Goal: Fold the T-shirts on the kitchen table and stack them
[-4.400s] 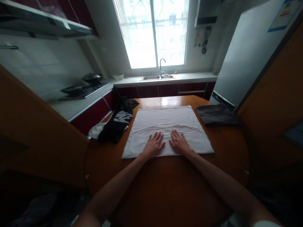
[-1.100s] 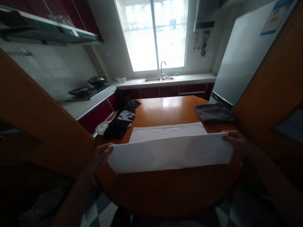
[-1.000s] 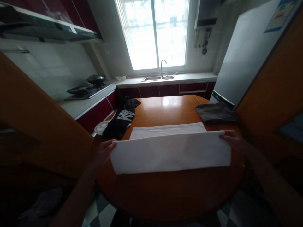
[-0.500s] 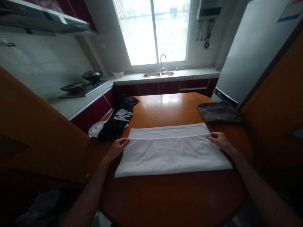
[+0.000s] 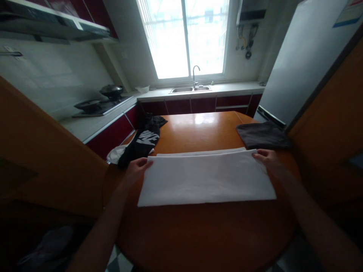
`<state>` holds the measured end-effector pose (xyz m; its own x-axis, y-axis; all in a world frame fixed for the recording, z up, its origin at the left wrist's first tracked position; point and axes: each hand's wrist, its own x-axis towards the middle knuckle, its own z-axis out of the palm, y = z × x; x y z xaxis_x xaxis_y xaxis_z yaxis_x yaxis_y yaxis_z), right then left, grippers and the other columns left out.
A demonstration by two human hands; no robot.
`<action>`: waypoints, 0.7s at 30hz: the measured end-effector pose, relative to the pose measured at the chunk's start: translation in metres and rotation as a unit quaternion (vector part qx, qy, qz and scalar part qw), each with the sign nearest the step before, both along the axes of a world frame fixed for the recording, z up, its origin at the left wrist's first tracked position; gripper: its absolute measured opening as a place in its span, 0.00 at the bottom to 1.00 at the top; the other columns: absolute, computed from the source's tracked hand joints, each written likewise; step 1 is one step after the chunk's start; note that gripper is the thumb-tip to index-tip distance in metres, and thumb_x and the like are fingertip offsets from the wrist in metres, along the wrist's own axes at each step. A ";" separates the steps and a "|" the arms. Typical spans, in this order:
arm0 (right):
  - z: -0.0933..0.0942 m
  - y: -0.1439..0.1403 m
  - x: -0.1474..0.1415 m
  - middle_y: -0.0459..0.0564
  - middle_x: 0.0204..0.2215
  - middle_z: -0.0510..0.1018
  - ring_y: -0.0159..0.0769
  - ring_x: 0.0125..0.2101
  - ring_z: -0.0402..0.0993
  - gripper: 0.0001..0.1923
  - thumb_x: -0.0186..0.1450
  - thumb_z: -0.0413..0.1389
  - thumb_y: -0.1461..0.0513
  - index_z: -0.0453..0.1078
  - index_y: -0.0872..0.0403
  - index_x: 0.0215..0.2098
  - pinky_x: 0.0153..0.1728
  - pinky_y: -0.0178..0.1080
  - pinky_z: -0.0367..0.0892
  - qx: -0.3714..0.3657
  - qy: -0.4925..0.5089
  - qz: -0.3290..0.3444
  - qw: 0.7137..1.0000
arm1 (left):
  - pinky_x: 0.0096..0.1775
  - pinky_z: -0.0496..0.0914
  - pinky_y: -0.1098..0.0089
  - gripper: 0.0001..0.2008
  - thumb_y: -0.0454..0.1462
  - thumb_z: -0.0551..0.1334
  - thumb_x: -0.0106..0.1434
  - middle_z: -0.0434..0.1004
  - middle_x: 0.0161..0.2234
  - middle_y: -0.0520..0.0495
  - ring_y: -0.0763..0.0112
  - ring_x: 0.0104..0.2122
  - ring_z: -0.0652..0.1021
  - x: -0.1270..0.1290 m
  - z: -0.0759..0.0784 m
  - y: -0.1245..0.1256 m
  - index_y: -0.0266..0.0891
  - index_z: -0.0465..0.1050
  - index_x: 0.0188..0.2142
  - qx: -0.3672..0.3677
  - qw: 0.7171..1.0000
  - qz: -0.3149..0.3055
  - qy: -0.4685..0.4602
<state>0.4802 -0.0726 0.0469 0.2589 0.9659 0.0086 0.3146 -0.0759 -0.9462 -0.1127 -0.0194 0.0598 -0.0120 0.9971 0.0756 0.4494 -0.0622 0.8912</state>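
Observation:
A white cloth [image 5: 205,179], probably a garment, lies folded across the middle of the wooden table [image 5: 204,230]. At its upper left corner, my left hand [image 5: 136,169] pinches the top layer's edge. My right hand [image 5: 267,158] grips the same edge at the upper right corner. Between the hands this edge is stretched straight and looks slightly raised. Behind it, a thin strip of the lower layer shows. The fingers beneath the cloth are partly hidden.
Black clothing [image 5: 143,141] with white lettering is heaped at the table's left, over a white piece [image 5: 115,154]. A folded dark grey cloth [image 5: 263,135] lies at the right. Beyond are a counter with a sink [image 5: 183,90], a stove with pans [image 5: 111,90], and a fridge [image 5: 297,56].
Both hands have moved the top layer's edge up and away from me, covering more of the layer behind. The cloth's near edge has shifted slightly away too.

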 end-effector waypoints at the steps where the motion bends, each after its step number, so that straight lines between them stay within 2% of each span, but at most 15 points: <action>1: 0.005 0.005 0.001 0.53 0.29 0.82 0.39 0.26 0.76 0.16 0.53 0.64 0.52 0.79 0.55 0.33 0.24 0.36 0.68 0.008 -0.003 0.004 1.000 | 0.34 0.73 0.67 0.30 0.57 0.72 0.49 0.83 0.36 0.42 0.59 0.34 0.80 0.001 0.002 0.006 0.33 0.80 0.39 0.007 1.000 0.003 0.001; 3: 0.008 0.018 0.002 0.53 0.29 0.82 0.39 0.26 0.75 0.16 0.54 0.64 0.52 0.79 0.55 0.32 0.24 0.35 0.67 0.023 -0.013 0.011 1.000 | 0.34 0.72 0.69 0.30 0.57 0.72 0.48 0.83 0.35 0.42 0.61 0.33 0.80 0.004 0.003 0.020 0.33 0.80 0.38 0.018 1.000 0.005 0.004; 5: 0.003 0.033 0.001 0.52 0.28 0.82 0.39 0.26 0.75 0.16 0.53 0.64 0.51 0.78 0.56 0.31 0.25 0.35 0.67 0.027 -0.026 0.006 0.999 | 0.34 0.71 0.70 0.30 0.57 0.72 0.47 0.83 0.34 0.42 0.61 0.32 0.80 0.008 -0.001 0.033 0.33 0.81 0.36 0.024 1.000 0.005 0.017; 9: -0.022 0.055 -0.006 0.50 0.22 0.79 0.38 0.24 0.74 0.16 0.50 0.65 0.51 0.76 0.56 0.24 0.25 0.36 0.66 0.010 -0.068 -0.009 0.998 | 0.32 0.69 0.71 0.29 0.58 0.71 0.46 0.82 0.30 0.43 0.62 0.30 0.79 0.014 -0.021 0.051 0.33 0.82 0.33 0.032 0.998 -0.004 0.062; 12: -0.035 0.061 -0.006 0.49 0.21 0.78 0.39 0.24 0.74 0.17 0.50 0.64 0.50 0.76 0.57 0.23 0.26 0.37 0.66 0.002 -0.081 -0.008 0.997 | 0.32 0.69 0.72 0.27 0.57 0.71 0.48 0.83 0.30 0.44 0.63 0.31 0.80 0.011 -0.031 0.055 0.33 0.82 0.33 0.035 0.996 -0.012 0.080; 18: -0.033 0.066 0.002 0.51 0.26 0.81 0.39 0.27 0.75 0.16 0.52 0.63 0.53 0.79 0.58 0.30 0.27 0.37 0.67 0.005 -0.059 -0.012 0.998 | 0.34 0.71 0.69 0.29 0.56 0.72 0.49 0.84 0.36 0.42 0.58 0.35 0.81 0.004 -0.026 0.063 0.33 0.82 0.39 0.019 0.999 -0.007 0.035; 21: -0.032 0.074 0.001 0.52 0.27 0.82 0.39 0.26 0.75 0.15 0.53 0.62 0.54 0.79 0.58 0.30 0.27 0.36 0.67 0.004 -0.047 -0.019 0.999 | 0.34 0.71 0.69 0.30 0.57 0.71 0.49 0.84 0.36 0.41 0.57 0.36 0.80 0.005 -0.027 0.071 0.32 0.82 0.39 0.025 0.999 -0.008 0.043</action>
<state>0.4812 0.0010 0.0152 0.2935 0.9550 0.0432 0.3999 -0.0816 -0.9129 -0.1076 0.0520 0.0326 0.0117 0.9921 0.1245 0.5232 -0.1122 0.8448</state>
